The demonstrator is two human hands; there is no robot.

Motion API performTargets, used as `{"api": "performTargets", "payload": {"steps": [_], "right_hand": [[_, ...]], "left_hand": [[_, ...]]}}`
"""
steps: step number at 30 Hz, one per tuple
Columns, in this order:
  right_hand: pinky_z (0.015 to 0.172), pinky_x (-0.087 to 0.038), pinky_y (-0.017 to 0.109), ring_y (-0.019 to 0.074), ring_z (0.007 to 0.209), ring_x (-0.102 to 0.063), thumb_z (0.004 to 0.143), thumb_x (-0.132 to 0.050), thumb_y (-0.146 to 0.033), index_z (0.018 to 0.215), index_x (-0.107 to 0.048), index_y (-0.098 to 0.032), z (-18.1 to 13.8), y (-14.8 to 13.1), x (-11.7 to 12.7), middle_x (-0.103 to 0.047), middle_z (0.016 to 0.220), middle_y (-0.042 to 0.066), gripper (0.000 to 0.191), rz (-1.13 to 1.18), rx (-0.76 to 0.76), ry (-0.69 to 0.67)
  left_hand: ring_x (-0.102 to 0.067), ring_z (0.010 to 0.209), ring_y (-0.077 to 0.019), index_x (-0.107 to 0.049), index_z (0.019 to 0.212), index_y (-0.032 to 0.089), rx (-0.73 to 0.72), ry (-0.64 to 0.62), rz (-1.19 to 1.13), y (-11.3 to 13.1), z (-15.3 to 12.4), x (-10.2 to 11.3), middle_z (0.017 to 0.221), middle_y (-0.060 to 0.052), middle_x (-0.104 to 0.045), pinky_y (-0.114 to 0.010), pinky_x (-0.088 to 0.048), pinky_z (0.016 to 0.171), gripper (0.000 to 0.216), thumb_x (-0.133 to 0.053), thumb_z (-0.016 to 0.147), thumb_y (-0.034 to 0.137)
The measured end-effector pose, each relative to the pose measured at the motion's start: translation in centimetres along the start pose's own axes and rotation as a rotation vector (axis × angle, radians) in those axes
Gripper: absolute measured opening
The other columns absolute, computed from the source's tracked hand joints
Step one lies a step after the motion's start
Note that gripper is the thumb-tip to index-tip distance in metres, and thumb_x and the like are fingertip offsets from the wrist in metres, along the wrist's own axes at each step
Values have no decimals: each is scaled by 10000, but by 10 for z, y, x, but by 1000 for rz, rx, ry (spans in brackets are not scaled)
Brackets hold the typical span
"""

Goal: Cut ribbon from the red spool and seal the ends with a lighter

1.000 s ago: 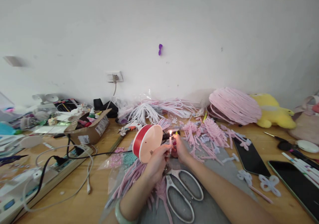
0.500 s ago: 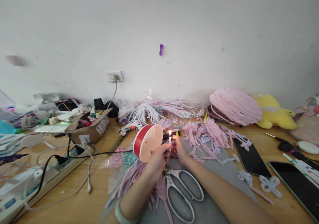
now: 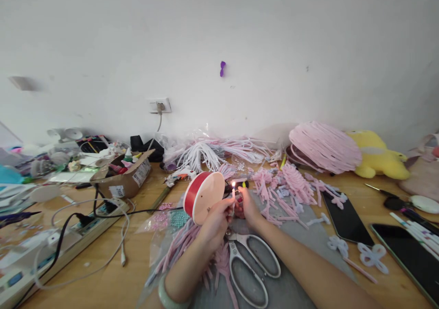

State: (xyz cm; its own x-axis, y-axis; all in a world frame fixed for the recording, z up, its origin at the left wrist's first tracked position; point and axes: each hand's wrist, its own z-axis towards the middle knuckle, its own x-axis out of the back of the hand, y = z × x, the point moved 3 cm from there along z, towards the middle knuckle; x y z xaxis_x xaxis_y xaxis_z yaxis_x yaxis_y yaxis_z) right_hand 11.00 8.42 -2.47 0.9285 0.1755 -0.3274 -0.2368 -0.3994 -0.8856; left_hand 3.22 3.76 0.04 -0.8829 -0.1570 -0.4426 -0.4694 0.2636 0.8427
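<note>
A small flame burns between my hands at mid-table. My right hand is closed around a lighter, mostly hidden by the fingers, with its thumb raised near the flame. Opposite it, my left hand is closed, fingertips pinched just below the flame; what they grip is too small to make out. Against the left hand's far side stands a spool of red ribbon, tilted, its pale disc side facing the hands. Large white-handled scissors lie beneath the wrists, blades hidden under the hands.
Pink fuzzy stems lie right of the hands, white stems behind. A phone and fuzzy flower shapes are at right. Left are a cardboard box, a power strip with cables, and bead bags.
Both hands keep almost the same pose around the burning flame. The whole view has shifted very slightly.
</note>
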Motion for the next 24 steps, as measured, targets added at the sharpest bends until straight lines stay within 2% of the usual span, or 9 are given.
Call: {"api": "performTargets", "payload": {"steps": [9, 16, 21, 24], "right_hand": [[363, -171, 205, 65, 305, -236, 795, -302, -395, 417, -393, -184, -5, -3, -3, -368, 346, -21, 443, 61, -39, -10], [359, -173, 197, 68, 307, -271, 763, -351, -521, 532, -432, -186, -2, 1, -1, -412, 379, -31, 415, 77, -13, 30], [337, -82, 180, 40, 288, -204, 714, -237, -709, 454, -384, -175, 3, -2, 3, -291, 342, -46, 612, 110, -18, -88], [330, -73, 175, 41, 293, -197, 701, -275, -711, 510, -417, -175, 4, -17, 12, -283, 356, -60, 586, 105, 24, -114]], "left_hand": [[-407, 494, -64, -545, 561, 127, -8, 25, -10, -2, 1, 1, 523, 40, -456, -202, -276, 469, 199, -647, 558, 298], [-388, 481, -59, -538, 561, 134, -21, 36, -27, 0, 0, -1, 513, 46, -433, -196, -260, 443, 198, -672, 543, 279], [-389, 489, -64, -553, 580, 136, -28, 41, 27, 2, -2, -1, 525, 44, -430, -206, -254, 456, 207, -660, 545, 311], [-366, 490, -63, -524, 553, 143, -78, 41, 114, 5, -4, 0, 525, 47, -423, -207, -252, 472, 233, -651, 560, 339]]}}
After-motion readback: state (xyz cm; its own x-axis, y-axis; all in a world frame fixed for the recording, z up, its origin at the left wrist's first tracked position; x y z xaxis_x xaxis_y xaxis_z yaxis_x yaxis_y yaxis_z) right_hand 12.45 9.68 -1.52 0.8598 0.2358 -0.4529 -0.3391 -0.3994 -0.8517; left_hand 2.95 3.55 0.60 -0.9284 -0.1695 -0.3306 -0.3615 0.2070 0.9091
